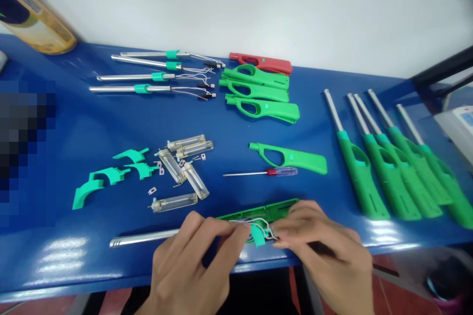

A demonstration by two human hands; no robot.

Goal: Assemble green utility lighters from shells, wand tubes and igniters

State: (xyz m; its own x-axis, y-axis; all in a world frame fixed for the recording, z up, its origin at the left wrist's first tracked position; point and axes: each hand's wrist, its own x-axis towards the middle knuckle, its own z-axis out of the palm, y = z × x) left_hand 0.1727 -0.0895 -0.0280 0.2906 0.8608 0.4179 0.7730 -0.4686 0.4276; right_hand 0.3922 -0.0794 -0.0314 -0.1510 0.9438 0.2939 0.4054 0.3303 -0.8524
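At the table's front edge both my hands work on a half-open green lighter shell (258, 212) with a metal nozzle tube (144, 237) sticking out to the left. My left hand (192, 266) pinches the tube end and the white wires (254, 221) at the shell. My right hand (325, 251) pinches the shell's right part beside a teal trigger piece (257, 235). A screwdriver (264, 173) with a red and clear handle lies just behind, next to a loose green handle half (291, 158).
Several finished green lighters (391, 172) lie at the right. Stacked green and red handle halves (258, 91) and metal tubes with wires (155, 73) sit at the back. Clear fuel tanks (185, 167) and teal triggers (111, 174) lie left of centre. A yellow container (33, 19) stands far left.
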